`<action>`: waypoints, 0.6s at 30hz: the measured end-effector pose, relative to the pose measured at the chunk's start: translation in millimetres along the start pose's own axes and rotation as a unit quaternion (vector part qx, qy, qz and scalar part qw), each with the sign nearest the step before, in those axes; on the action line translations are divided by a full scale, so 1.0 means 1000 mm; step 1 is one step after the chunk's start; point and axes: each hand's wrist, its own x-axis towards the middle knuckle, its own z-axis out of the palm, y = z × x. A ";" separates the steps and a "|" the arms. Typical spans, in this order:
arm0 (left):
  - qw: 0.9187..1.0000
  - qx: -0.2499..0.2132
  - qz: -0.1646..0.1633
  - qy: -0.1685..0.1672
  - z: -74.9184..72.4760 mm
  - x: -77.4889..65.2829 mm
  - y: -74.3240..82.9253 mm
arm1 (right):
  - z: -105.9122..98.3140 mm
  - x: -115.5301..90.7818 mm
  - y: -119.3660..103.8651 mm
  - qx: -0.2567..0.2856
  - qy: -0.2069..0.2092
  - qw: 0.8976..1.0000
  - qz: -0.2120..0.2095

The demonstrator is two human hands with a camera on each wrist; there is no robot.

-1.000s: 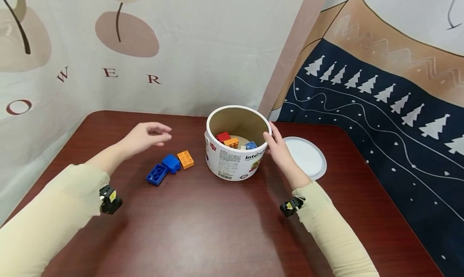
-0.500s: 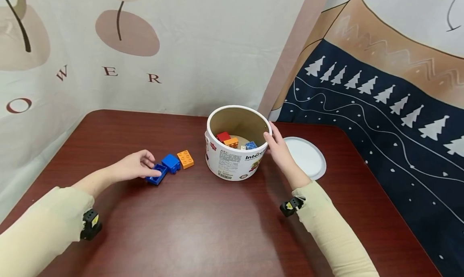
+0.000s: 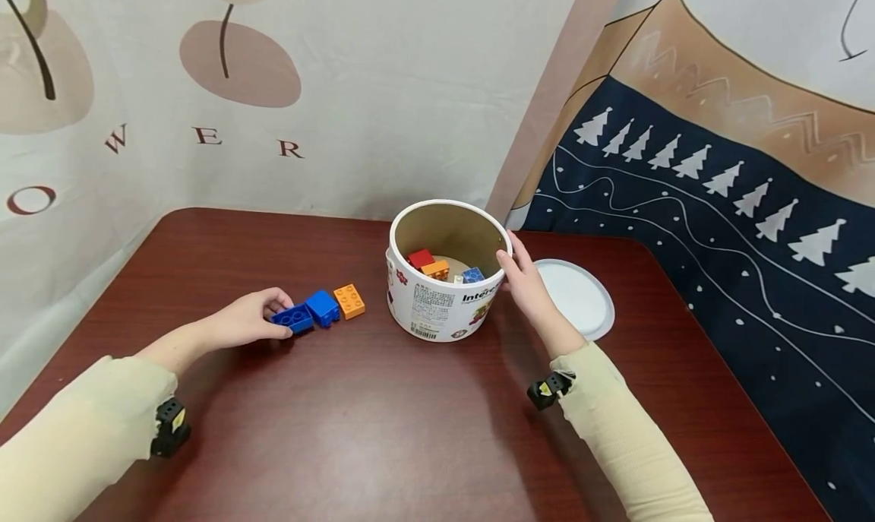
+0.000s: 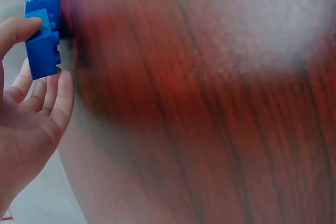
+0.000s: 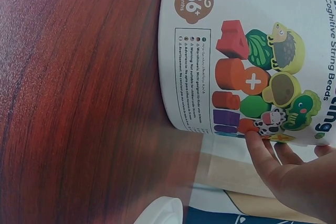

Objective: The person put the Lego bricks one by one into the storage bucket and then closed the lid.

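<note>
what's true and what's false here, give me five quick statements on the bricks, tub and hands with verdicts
1. The left hand holds a blue brick. True.
2. The white tub is closed. False: its top is open, and a white lid lies on the table beside it.
3. The right hand touches the tub. True.
4. The tub has nothing inside. False: several pieces lie in it, among them a red brick.
5. On the table, an orange brick lies between a second blue brick and the tub. True.
</note>
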 end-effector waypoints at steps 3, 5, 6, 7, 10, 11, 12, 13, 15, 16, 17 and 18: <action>1.000 -0.006 -0.001 0.010 -0.006 0.000 0.002 | 0.001 -0.003 -0.004 -0.001 -0.003 1.000 0.002; 1.000 -0.005 0.002 0.017 -0.011 0.001 0.006 | 0.001 -0.003 -0.004 0.001 -0.004 1.000 0.002; 1.000 -0.004 0.002 0.020 -0.014 0.001 0.009 | 0.001 -0.003 -0.004 0.001 -0.004 1.000 0.002; 1.000 -0.002 0.001 0.023 -0.017 0.002 0.012 | 0.000 -0.004 -0.004 0.001 -0.003 1.000 0.002; 0.999 0.001 0.001 0.033 -0.028 0.006 0.024 | 0.000 -0.001 -0.001 0.000 -0.001 1.000 -0.002; 0.999 0.001 0.003 0.038 -0.032 0.008 0.028 | 0.000 -0.001 -0.001 -0.002 -0.001 1.000 -0.004; 0.999 -0.001 0.001 0.041 -0.036 0.010 0.033 | -0.001 -0.001 0.000 -0.002 -0.001 1.000 -0.004; 0.999 -0.002 0.001 0.046 -0.039 0.013 0.038 | -0.001 -0.001 0.000 -0.003 0.000 1.000 -0.003; 0.998 -0.003 0.001 0.057 -0.046 0.018 0.050 | -0.001 0.000 0.000 -0.003 0.000 1.000 -0.001; 0.998 -0.002 0.003 0.062 -0.048 0.020 0.055 | -0.001 0.000 0.000 -0.003 0.001 1.000 0.000; 0.998 -0.002 0.006 0.066 -0.051 0.023 0.061 | -0.001 0.000 0.000 -0.004 0.001 1.000 0.000; 0.997 -0.002 0.009 0.070 -0.054 0.025 0.066 | 0.000 0.000 0.001 -0.003 0.001 1.000 0.002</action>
